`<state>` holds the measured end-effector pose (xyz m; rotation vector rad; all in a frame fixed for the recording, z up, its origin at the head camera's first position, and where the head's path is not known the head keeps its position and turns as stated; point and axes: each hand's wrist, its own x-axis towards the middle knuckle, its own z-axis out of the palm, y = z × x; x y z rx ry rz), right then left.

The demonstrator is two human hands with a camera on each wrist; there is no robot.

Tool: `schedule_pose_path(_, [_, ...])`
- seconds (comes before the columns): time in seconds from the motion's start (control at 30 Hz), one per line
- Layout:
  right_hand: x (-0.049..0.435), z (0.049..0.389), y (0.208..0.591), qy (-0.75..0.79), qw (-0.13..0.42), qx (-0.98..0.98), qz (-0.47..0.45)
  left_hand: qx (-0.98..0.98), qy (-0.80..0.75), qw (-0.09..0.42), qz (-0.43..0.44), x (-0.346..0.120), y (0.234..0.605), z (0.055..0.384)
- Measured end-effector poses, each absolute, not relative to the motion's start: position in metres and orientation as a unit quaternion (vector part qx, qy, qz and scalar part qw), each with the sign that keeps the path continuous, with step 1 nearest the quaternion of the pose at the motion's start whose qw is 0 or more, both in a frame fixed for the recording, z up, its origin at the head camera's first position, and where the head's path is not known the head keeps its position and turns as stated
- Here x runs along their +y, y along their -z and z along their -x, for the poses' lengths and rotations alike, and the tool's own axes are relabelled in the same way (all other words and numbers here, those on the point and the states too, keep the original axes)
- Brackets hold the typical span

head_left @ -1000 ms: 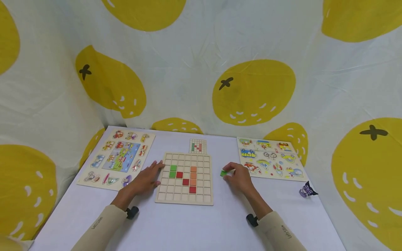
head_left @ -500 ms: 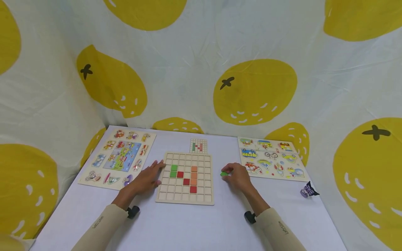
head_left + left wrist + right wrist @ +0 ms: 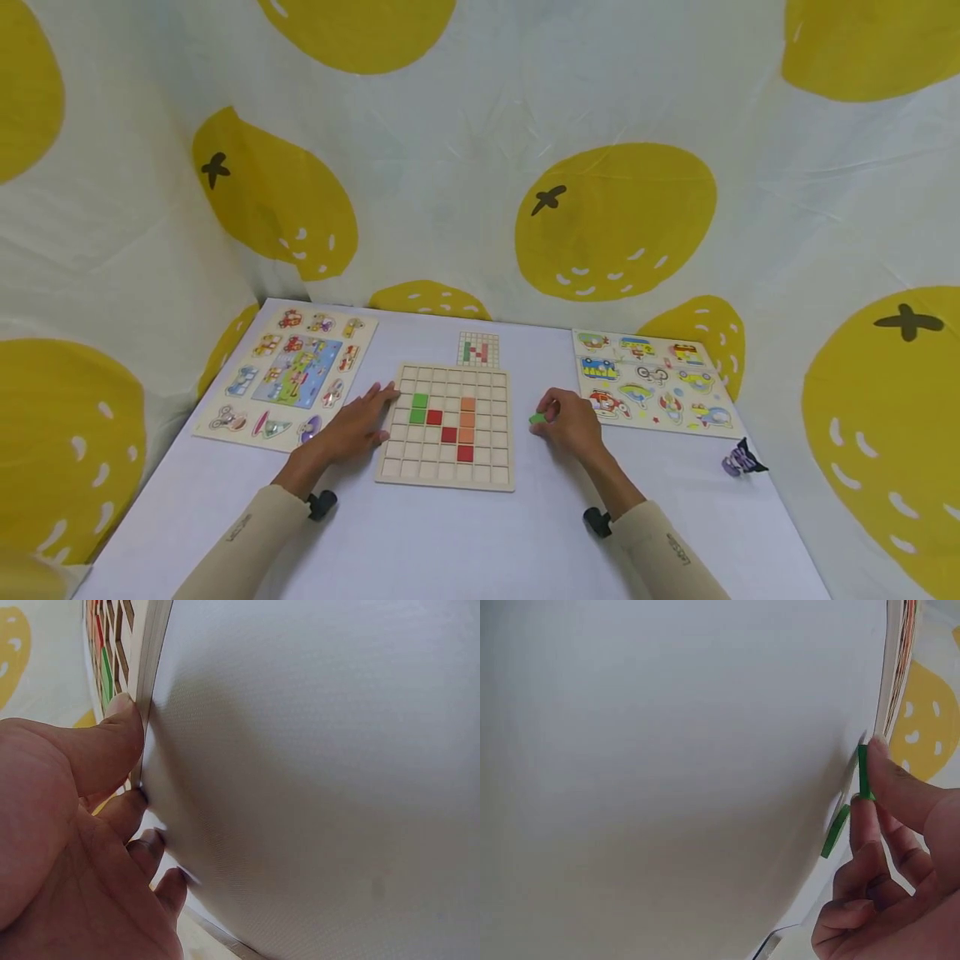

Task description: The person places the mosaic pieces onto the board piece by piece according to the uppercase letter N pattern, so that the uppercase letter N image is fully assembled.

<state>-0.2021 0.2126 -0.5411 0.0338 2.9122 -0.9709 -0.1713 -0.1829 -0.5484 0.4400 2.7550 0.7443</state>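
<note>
A square wooden grid board [image 3: 431,452] lies mid-table, with green, red and orange tiles in some of its cells. At its left edge my left hand [image 3: 352,429] rests with fingers spread; the left wrist view shows the thumb [image 3: 120,739] against the board's side. To the right of the board, my right hand [image 3: 573,425] pinches a small green tile [image 3: 863,771] between thumb and fingers, just above the table. The right wrist view shows a second green tile [image 3: 835,831] beside the fingertips; in the head view the hand hides it.
A small pattern card [image 3: 478,349] lies behind the board. Picture puzzle boards lie at the left [image 3: 352,333] and the right [image 3: 637,418]. A small purple and black figure [image 3: 741,460] is near the right table edge. A fruit-print cloth [image 3: 465,208] hangs behind.
The head view has shifted a little, so everything appears slightly further right. The green tile in my right fingers has changed its tilt. My left hand stays at the board's edge.
</note>
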Motion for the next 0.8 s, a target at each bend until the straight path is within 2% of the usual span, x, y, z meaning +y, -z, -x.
schedule_pose_path(0.2, [0.203,0.198,0.537,0.354,0.026,0.935,-0.01,0.947,-0.253,0.125,-0.15,-0.184,0.549,0.172])
schedule_pose_path(0.8, [0.138,0.189,0.533,0.415,0.062,0.907,0.028,0.947,-0.254,0.125,-0.15,-0.184,0.546,0.171])
